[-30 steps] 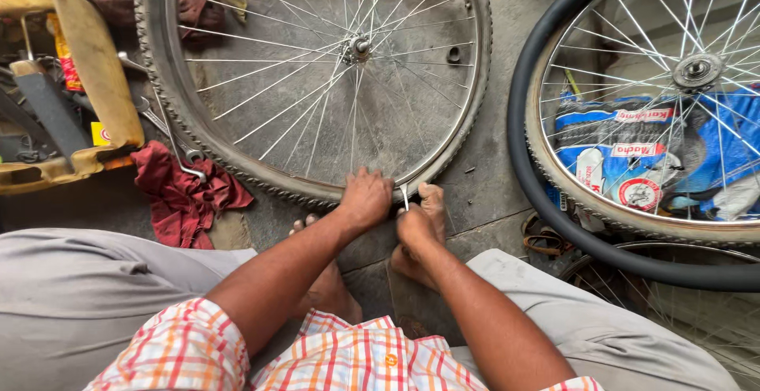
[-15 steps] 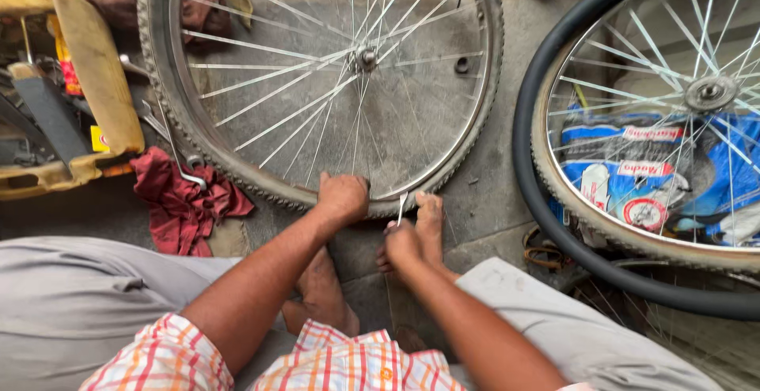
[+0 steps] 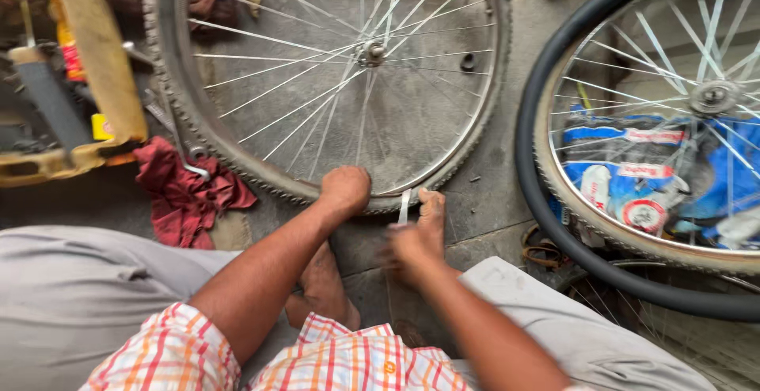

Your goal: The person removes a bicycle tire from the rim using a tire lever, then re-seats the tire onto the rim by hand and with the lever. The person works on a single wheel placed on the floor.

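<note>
Fingers of my left hand (image 3: pixel 346 191) are clenched down over the near edge of the knobbly tyre (image 3: pixel 237 171) on the spoked wheel (image 3: pixel 368 52) lying flat on the concrete floor (image 3: pixel 483 201). Just right of that grip, my right hand (image 3: pixel 408 248) is blurred; it seems to pinch a thin pale lever (image 3: pixel 404 206) standing against the tyre, though I cannot tell how firmly. A bare foot (image 3: pixel 431 213) braces beside the lever. I judge steady downward pressure and small, close bites along the rim work best.
</note>
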